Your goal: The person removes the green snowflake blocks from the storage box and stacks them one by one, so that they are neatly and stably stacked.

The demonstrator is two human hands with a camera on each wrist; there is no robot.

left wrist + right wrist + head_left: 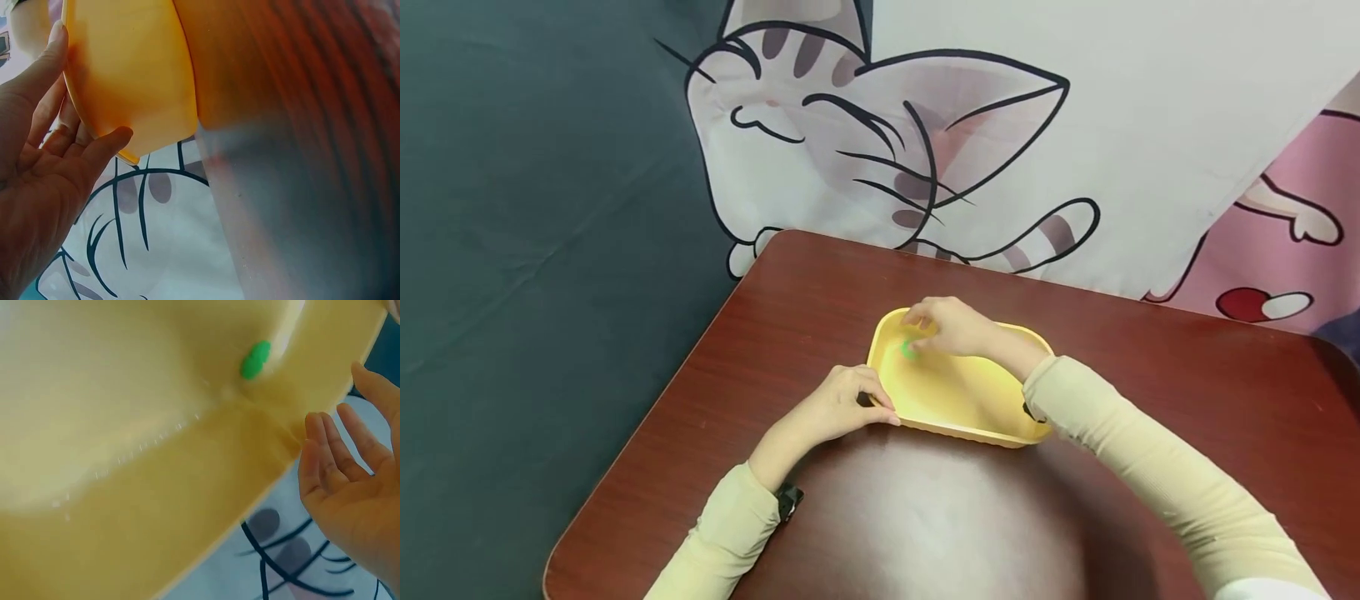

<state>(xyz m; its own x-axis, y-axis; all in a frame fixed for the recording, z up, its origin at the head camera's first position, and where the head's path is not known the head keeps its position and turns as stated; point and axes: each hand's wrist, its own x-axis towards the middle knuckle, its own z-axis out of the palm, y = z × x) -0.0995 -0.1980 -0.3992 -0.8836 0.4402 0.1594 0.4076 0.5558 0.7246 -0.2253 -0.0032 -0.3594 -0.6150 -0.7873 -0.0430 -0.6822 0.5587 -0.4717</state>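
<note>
A yellow plastic basin point(962, 396) with rounded corners and a raised rim sits on the table. My left hand point(831, 404) pinches its near left corner, the thumb and fingers on either side of the rim point(76, 111). Over the basin's far left part is my right hand point(958, 325), its fingers loosely bent and holding nothing. On the basin floor near that hand lies a small bright green lumpy piece point(255, 360). In the right wrist view, the right fingertips point(310, 453) are close to the basin's rim, apart from the green piece.
The dark red wooden table point(700, 467) has rounded corners. Behind it hangs a white cloth printed with a cartoon cat point(880, 133). A dark green cloth point(535, 250) hangs at the left. A black band point(789, 502) is on the left wrist.
</note>
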